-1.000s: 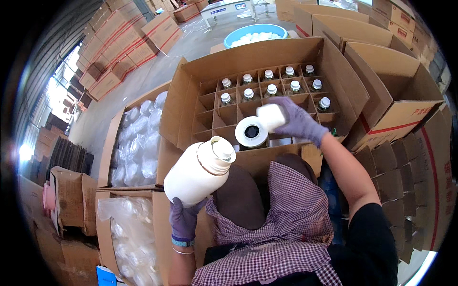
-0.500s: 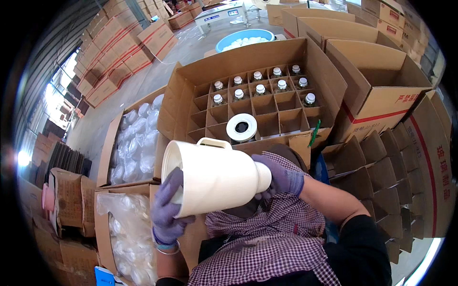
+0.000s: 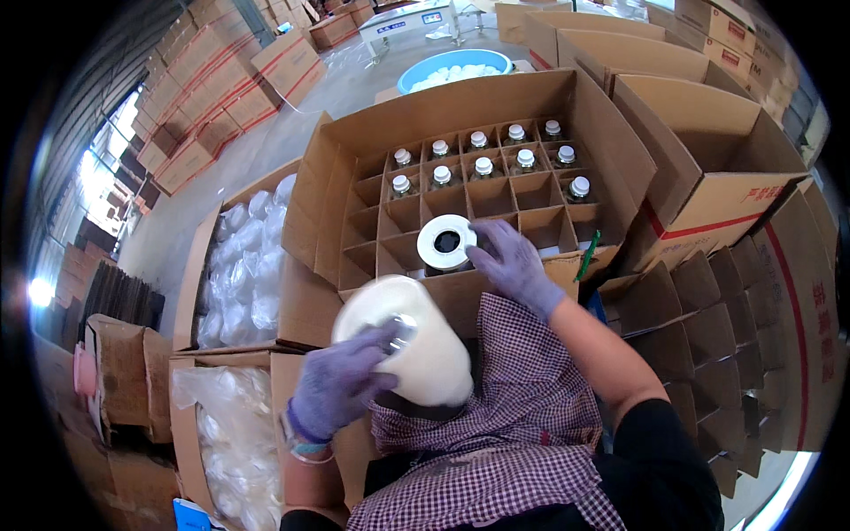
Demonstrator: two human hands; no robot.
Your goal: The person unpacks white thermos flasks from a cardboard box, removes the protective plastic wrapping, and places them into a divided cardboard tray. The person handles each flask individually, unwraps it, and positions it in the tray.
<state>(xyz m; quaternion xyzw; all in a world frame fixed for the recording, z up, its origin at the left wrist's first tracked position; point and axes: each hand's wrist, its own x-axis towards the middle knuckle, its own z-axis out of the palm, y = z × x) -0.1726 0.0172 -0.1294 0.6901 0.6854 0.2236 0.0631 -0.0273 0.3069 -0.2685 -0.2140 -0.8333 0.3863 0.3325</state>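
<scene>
A cream plastic jug body (image 3: 434, 367), blurred by motion, is tilted over my lap with its wide end up and to the left. My left hand (image 3: 345, 389), in a purple glove, grips it at that wide end. Something shiny and glassy (image 3: 403, 329) shows by the fingers there; I cannot make out its kind. My gloved right hand (image 3: 515, 264) reaches forward, its fingers closed at the right edge of a white ring-shaped part (image 3: 431, 237) with a dark centre. That part sits at the near side of the divided cardboard box (image 3: 425, 119).
Several white-capped glass bottles (image 3: 483, 168) stand in the box's compartments. To the left are cartons of bagged clear items (image 3: 239, 292). Open cartons (image 3: 691, 106) and cardboard dividers (image 3: 699, 336) crowd the right. Behind lies a blue basin (image 3: 416, 78) of white pieces.
My right hand has left the jug's narrow end and moved forward to the white ring-shaped part. The jug has swung so its narrow end points down toward my lap.
</scene>
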